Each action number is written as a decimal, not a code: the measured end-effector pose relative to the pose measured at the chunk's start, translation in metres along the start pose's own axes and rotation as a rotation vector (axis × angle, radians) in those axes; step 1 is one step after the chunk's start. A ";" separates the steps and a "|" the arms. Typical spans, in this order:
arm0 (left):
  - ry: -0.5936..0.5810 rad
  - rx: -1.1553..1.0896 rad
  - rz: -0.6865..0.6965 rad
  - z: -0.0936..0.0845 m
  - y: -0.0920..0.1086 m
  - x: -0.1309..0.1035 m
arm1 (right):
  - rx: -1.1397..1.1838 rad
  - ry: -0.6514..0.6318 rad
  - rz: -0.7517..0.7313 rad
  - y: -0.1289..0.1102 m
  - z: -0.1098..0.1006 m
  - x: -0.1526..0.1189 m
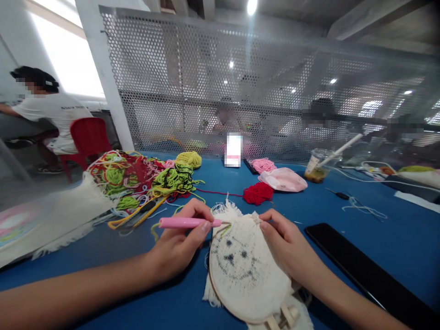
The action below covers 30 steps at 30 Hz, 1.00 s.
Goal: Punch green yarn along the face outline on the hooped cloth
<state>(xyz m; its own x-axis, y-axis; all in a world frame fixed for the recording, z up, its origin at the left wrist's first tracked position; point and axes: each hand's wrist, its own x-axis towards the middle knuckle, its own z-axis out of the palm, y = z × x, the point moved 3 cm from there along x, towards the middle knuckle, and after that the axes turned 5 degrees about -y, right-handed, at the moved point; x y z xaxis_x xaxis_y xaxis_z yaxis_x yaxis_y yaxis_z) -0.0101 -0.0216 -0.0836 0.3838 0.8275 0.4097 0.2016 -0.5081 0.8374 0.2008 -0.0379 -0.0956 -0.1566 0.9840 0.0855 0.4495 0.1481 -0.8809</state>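
My left hand [184, 240] is closed around a pink punch needle [180, 222], its metal tip at the upper left of a white cloth [257, 288]. Green yarn [155, 231] trails from the back of the handle, and a short green line of stitches [225, 230] shows near the tip. The cloth is stretched in a round wooden hoop [220, 300] with a screw clamp [288, 316] at its lower edge. Dark marks on it form a face. My right hand [288, 240] pinches the cloth at the hoop's upper right edge.
Tangled yarn [120, 174] lies at the left, beside a yellow utility knife [147, 213]. A red yarn ball [257, 193], a lit phone [233, 150] and a drink cup [316, 167] stand farther back. A black slab-like object [364, 266] lies at right. A perforated metal screen [206, 82] borders the table.
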 end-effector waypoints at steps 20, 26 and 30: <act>-0.221 0.129 0.030 0.010 0.012 0.010 | 0.015 0.003 -0.002 -0.008 -0.003 -0.008; -0.205 0.158 0.005 0.017 0.013 0.015 | 0.045 0.035 -0.019 -0.006 0.001 -0.005; -0.093 0.012 -0.020 0.011 0.005 0.010 | 0.080 0.028 0.003 -0.002 0.001 -0.004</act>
<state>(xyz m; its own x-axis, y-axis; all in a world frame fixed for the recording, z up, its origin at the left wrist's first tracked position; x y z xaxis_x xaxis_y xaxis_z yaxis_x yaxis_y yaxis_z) 0.0049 -0.0185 -0.0790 0.4612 0.8122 0.3572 0.2209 -0.4950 0.8403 0.1997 -0.0424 -0.0951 -0.1305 0.9869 0.0950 0.3780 0.1381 -0.9155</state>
